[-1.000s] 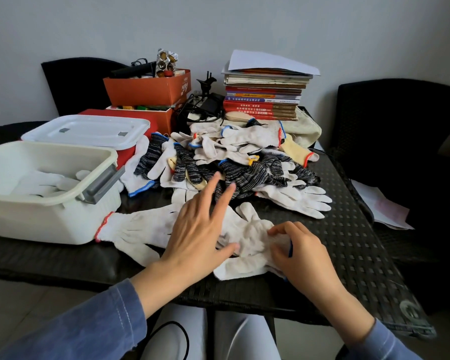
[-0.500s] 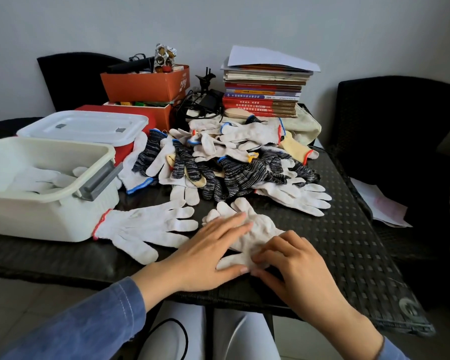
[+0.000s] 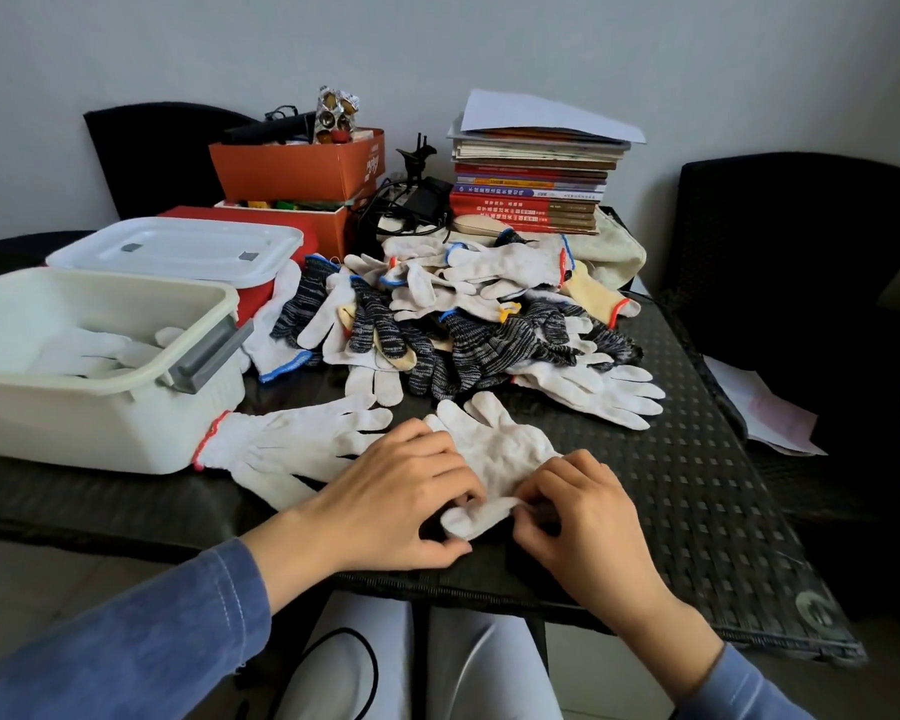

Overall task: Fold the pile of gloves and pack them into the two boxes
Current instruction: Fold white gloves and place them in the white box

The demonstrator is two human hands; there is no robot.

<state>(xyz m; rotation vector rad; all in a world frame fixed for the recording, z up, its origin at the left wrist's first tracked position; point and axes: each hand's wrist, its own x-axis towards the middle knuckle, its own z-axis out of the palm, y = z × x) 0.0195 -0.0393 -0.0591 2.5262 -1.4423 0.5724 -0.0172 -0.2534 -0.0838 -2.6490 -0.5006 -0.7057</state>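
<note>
- The left hand [image 3: 396, 496] lies palm down on the table [image 3: 697, 485]. Its wrist comes in from the lower left and its knuckles are raised.
- Its fingers curl onto the near left side of a white glove [image 3: 494, 449]. The thumb is tucked below, so the glove's rolled near edge is nipped between thumb and fingers.
- The right hand [image 3: 578, 522] comes in from the lower right, also palm down, with its fingers bent.
- Its thumb and forefinger pinch the same near edge from the right.
- The glove lies flat at the table's front, fingers pointing away, near end turned up into a fold.
- A red-cuffed glove [image 3: 292, 444] lies just left of it, partly under the left hand.
- The pile [image 3: 463, 314] sits behind.
- The open box [image 3: 100, 366], at left, holds white gloves; the lidded box [image 3: 178, 252] stands behind it.
</note>
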